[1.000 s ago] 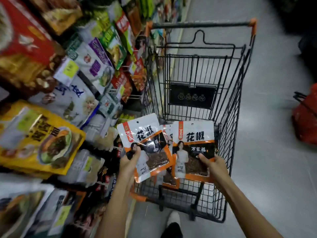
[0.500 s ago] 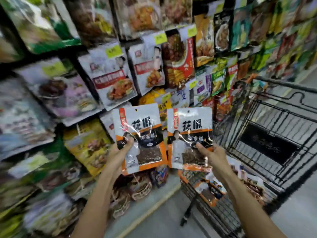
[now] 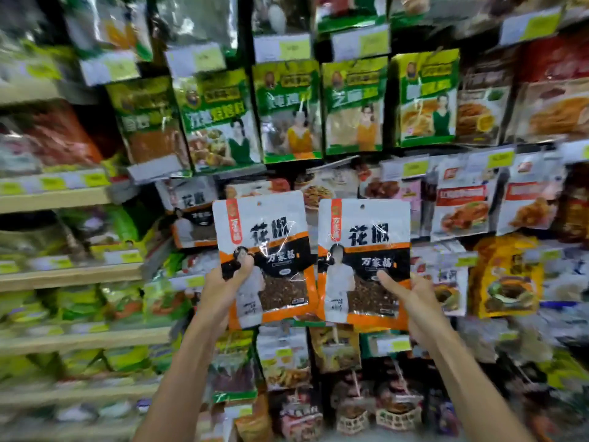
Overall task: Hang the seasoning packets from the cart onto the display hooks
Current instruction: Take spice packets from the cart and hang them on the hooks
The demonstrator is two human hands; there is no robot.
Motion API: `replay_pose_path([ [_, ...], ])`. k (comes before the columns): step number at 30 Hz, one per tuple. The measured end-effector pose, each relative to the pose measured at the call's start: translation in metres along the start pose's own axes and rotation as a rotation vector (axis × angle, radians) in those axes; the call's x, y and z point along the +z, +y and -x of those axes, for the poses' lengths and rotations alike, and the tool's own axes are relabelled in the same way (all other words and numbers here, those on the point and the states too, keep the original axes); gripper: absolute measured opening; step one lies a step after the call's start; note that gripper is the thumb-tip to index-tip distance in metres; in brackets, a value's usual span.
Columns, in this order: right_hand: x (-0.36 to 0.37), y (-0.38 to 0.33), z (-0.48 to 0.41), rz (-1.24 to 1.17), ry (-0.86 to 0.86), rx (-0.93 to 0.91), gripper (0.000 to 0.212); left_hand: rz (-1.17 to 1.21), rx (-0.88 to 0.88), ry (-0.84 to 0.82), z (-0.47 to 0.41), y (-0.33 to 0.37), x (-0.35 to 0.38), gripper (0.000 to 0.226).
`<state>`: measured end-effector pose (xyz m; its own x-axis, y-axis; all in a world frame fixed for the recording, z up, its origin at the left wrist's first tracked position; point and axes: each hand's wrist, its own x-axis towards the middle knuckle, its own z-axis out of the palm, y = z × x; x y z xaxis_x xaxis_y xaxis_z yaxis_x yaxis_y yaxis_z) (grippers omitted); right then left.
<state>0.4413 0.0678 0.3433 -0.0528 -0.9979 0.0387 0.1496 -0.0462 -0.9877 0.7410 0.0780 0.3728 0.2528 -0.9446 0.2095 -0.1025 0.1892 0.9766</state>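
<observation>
I hold two white, orange and black seasoning packets upright, side by side, in front of the display wall. My left hand grips the left packet by its lower left corner. My right hand grips the right packet by its lower right edge. Each packet has a small hang hole at its top. A matching packet hangs on the display just left of and behind the left packet. A bare hook juts out above the two packets. The cart is out of view.
Green and yellow packets hang in the row above. Red and white packets hang to the right, darker bags below. Wooden shelves with green bags run along the left. Yellow price tags sit above each hook.
My view has swung left from the cart to face the display wall. Both hands have carried their packets up out of the cart and now hold them before the hooks.
</observation>
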Motion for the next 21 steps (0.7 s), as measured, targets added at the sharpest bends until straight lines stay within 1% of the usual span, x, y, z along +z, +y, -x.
replay_pose_path([
  [1, 0.03, 0.002, 0.0, -0.005, -0.037, -0.004, 0.033, -0.013, 0.008, 0.023, -0.003, 0.003, -0.029, 0.055],
  [2, 0.059, 0.003, 0.0, -0.009, -0.067, -0.015, 0.036, -0.018, 0.016, 0.04, -0.006, 0.004, -0.057, 0.055],
  [5, 0.138, 0.01, 0.001, -0.013, -0.13, -0.019, 0.036, -0.037, 0.027, 0.054, -0.018, 0.004, -0.134, 0.055],
  [7, 0.18, 0.017, -0.005, -0.01, -0.128, -0.025, 0.052, -0.039, 0.006, 0.053, -0.026, 0.002, -0.176, 0.046],
  [8, 0.198, 0.02, -0.008, 0.003, -0.124, -0.029, 0.057, -0.037, -0.002, 0.072, -0.03, 0.003, -0.193, 0.04],
  [11, 0.248, 0.023, -0.018, 0.022, -0.14, -0.027, 0.05, -0.028, 0.003, 0.119, -0.041, 0.001, -0.239, 0.049],
  [12, 0.263, 0.023, -0.022, 0.034, -0.139, -0.03, 0.052, -0.036, -0.003, 0.122, -0.045, 0.0, -0.251, 0.046],
  [14, 0.289, 0.021, -0.031, 0.058, -0.147, -0.018, 0.066, -0.067, 0.007, 0.118, -0.053, -0.002, -0.273, 0.02],
  [15, 0.301, 0.02, -0.036, 0.066, -0.147, -0.019, 0.062, -0.076, 0.014, 0.132, -0.057, -0.002, -0.28, 0.02],
  [16, 0.311, 0.019, -0.042, 0.068, -0.146, -0.024, 0.052, -0.071, 0.008, 0.14, -0.059, -0.001, -0.286, 0.011],
  [17, 0.32, 0.018, -0.047, 0.074, -0.15, -0.021, 0.042, -0.049, 0.003, 0.157, -0.063, 0.0, -0.291, 0.016],
  [18, 0.329, 0.017, -0.052, 0.084, -0.161, -0.022, 0.037, -0.024, -0.008, 0.161, -0.066, 0.002, -0.295, 0.041],
  [19, 0.336, 0.015, -0.057, 0.096, -0.166, -0.027, 0.034, 0.0, -0.004, 0.167, -0.069, 0.004, -0.298, 0.057],
  [20, 0.342, 0.015, -0.064, 0.098, -0.163, -0.037, 0.032, 0.013, 0.001, 0.166, -0.073, 0.006, -0.3, 0.064],
  [21, 0.348, 0.013, -0.068, 0.095, -0.156, -0.039, 0.036, 0.005, 0.01, 0.174, -0.078, 0.005, -0.303, 0.065],
])
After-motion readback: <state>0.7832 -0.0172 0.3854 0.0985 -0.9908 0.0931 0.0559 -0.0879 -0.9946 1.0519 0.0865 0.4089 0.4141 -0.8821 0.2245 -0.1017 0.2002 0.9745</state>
